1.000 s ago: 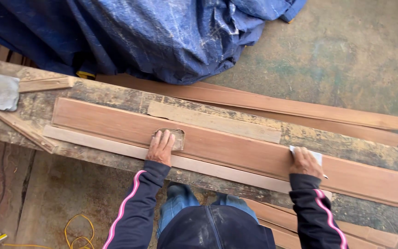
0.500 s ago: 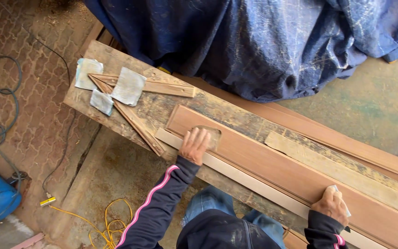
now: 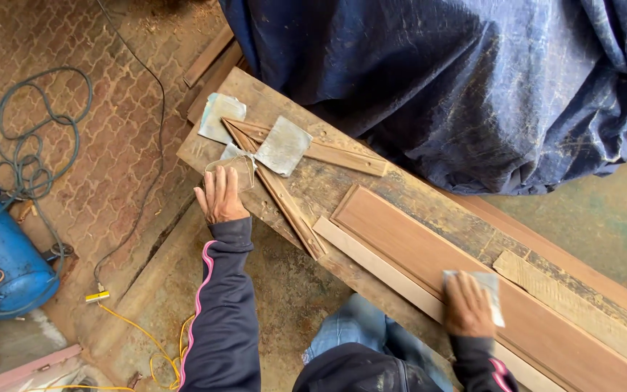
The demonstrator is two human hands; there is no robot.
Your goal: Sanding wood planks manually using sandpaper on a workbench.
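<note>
My left hand lies flat near the left end of a worn wooden bench, fingers pressing a brown piece of sandpaper that I hold against the bench top. My right hand presses a pale sheet of sandpaper on a long reddish board that lies along the bench. A pale wooden strip runs beside the board's near edge. Both arms wear dark sleeves with a pink stripe.
Grey sandpaper sheets and thin wooden trim pieces lie on the bench's left end. A blue tarp covers a bulk behind it. On the floor at left are a blue tank, a coiled hose and a yellow cable.
My left hand left the reddish board and carried the brown sandpaper to the bench's left end. My right hand slid left along the board. The view swung left.
</note>
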